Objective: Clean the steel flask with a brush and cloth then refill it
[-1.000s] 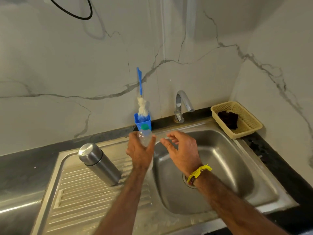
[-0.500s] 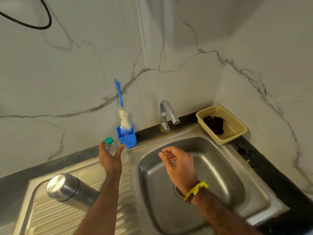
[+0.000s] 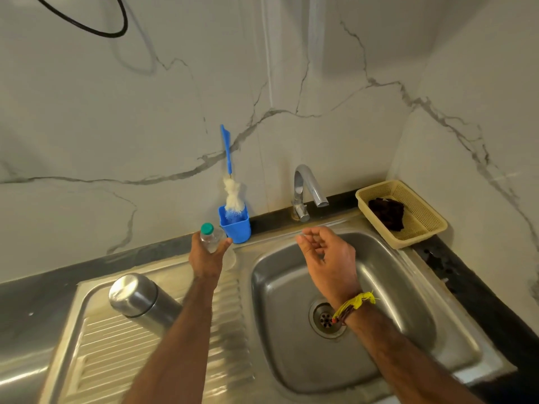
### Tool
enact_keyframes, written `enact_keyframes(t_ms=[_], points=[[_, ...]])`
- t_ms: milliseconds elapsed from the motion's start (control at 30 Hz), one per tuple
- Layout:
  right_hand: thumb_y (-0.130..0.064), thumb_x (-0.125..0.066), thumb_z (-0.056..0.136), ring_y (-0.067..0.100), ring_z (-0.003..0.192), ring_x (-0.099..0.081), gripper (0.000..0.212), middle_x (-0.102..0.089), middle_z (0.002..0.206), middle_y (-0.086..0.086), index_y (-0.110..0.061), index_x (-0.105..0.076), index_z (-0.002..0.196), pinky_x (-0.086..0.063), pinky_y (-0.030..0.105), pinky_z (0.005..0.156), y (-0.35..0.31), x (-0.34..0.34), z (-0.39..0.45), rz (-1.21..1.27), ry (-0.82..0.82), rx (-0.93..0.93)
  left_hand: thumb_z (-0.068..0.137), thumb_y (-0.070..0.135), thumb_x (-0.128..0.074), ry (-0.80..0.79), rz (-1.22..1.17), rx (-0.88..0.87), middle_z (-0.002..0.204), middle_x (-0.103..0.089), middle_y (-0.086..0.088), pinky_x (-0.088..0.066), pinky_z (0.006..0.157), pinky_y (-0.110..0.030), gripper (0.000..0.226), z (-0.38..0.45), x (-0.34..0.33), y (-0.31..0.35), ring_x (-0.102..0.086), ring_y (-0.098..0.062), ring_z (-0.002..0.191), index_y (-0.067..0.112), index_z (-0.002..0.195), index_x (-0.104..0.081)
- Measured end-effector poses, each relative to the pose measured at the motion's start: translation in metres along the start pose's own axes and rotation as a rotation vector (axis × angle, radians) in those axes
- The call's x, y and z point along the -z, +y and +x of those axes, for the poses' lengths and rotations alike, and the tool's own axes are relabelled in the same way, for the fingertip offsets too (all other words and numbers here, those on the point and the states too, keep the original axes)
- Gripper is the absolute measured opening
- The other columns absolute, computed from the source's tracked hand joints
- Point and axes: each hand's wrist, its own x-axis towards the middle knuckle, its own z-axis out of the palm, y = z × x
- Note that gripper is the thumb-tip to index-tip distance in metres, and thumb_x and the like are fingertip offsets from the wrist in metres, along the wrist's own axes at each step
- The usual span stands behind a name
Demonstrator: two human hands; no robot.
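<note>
A dark stone counter [image 3: 35, 298] runs along the marble wall and carries an inset steel sink unit [image 3: 239, 360]. On the ribbed drainboard at lower left stands the steel flask [image 3: 143, 301], capped. At the back rim, centre frame, a blue holder [image 3: 236, 225] contains the brush [image 3: 232, 191]. At the right, a beige basket [image 3: 423, 228] holding a dark cloth [image 3: 386, 212] sits on the counter.

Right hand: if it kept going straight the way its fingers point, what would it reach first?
The right hand, empty with loosely curled fingers, hangs over the sink and points toward the back wall. Going on, it would probably meet the tap first, at its base, though depth is hard to judge from this view.
</note>
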Motion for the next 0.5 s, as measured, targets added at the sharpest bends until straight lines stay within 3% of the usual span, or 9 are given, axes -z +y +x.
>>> enact_keyframes(t_ms=[200, 333, 500], points=[[-0.031, -0.069, 0.092, 0.006, 0.085, -0.071, 0.021, -0.073, 0.091, -0.010, -0.018, -0.069, 0.108, -0.061, 0.025, 0.076, -0.001, 0.005, -0.004, 0.003, -0.004, -0.005, 0.072, 0.022, -0.092, -0.003, -0.009, 0.007, 0.141, -0.053, -0.007, -0.050, 0.106, -0.044, 0.095, 0.003, 0.002, 0.000, -0.056, -0.029, 0.125, 0.023, 0.149, -0.035], [-0.033, -0.068, 0.093, 0.004, 0.086, -0.070, 0.025, -0.073, 0.092, -0.008, -0.016, -0.068, 0.111, -0.059, 0.020, 0.076, -0.003, 0.010, -0.001, -0.008, -0.013, -0.004, 0.064, 0.027, -0.096, 0.042, 0.000, -0.031, 0.157, -0.039, -0.008, -0.039, 0.117, -0.047, 0.123, -0.004, 0.005, 0.007, -0.043, -0.030, 0.141, 0.027, 0.158, -0.017], [-0.034, -0.067, 0.094, 0.007, 0.087, -0.069, 0.031, -0.072, 0.094, -0.006, -0.013, -0.067, 0.116, -0.060, 0.023, 0.079, -0.003, 0.008, 0.001, -0.030, -0.069, -0.007, 0.065, 0.028, -0.096, 0.123, 0.057, -0.257, 0.168, -0.015, -0.006, -0.020, 0.119, -0.031, 0.133, -0.028, 0.008, 0.024, -0.021, -0.024, 0.153, 0.021, 0.163, -0.006]])
